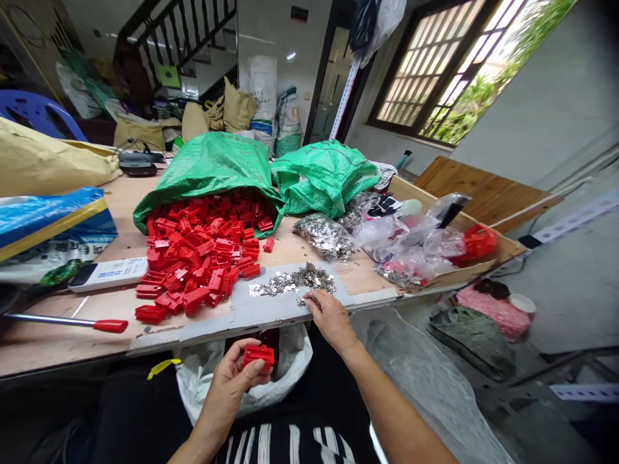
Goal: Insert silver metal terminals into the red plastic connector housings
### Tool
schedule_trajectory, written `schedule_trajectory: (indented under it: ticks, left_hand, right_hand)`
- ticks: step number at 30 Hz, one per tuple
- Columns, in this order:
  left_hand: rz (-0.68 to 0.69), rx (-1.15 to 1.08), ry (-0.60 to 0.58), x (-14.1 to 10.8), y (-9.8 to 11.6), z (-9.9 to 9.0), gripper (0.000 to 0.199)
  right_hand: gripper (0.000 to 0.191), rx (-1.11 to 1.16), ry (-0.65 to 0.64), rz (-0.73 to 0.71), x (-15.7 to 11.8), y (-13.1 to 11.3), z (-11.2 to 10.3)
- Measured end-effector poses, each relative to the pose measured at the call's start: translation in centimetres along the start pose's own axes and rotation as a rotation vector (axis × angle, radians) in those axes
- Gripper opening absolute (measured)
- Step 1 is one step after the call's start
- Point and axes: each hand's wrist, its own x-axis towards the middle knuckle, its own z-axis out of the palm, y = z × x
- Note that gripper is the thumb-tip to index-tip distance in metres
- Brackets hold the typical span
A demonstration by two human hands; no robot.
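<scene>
My left hand [236, 377] is closed around a red plastic housing [258, 356], held above a white sack [294, 361] on my lap. Its hollow side faces up toward me. At the table's front edge, my right hand [331, 319] has thumb and fingers pinched together by a scatter of small metal pieces [290, 281]. Whatever lies between those fingertips is too small to make out. The metal pieces lie on a grey sheet [271, 312]. To the left, a heap of red plastic housings [198, 258] spills from a green woven sack [217, 161].
A second green sack [324, 174] and a clear bag of metal pieces [326, 237] lie farther back. At right is a cardboard tray [464, 274] with plastic bags. A red-tipped lever [110, 326] juts in at left, near a white box [113, 274].
</scene>
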Motion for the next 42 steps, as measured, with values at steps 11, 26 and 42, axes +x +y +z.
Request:
schedule_trajectory:
  ticks: [11,26,42]
  left_hand:
    - [0.032,0.079,0.023,-0.2,0.2,0.0,0.043]
    - [0.911,1.314,-0.491,5.3,0.4,4.5,0.023]
    - [0.953,1.506,-0.392,6.6,-1.3,5.9,0.022]
  right_hand:
    - [0.016,-0.148,-0.136,-0.017,2.5,-1.2,-0.9]
    - [0.01,-0.025,-0.113,-0.05,0.8,-0.2,-0.6]
    - [0.014,-0.012,-0.019,-0.073,1.3,0.8,-0.4]
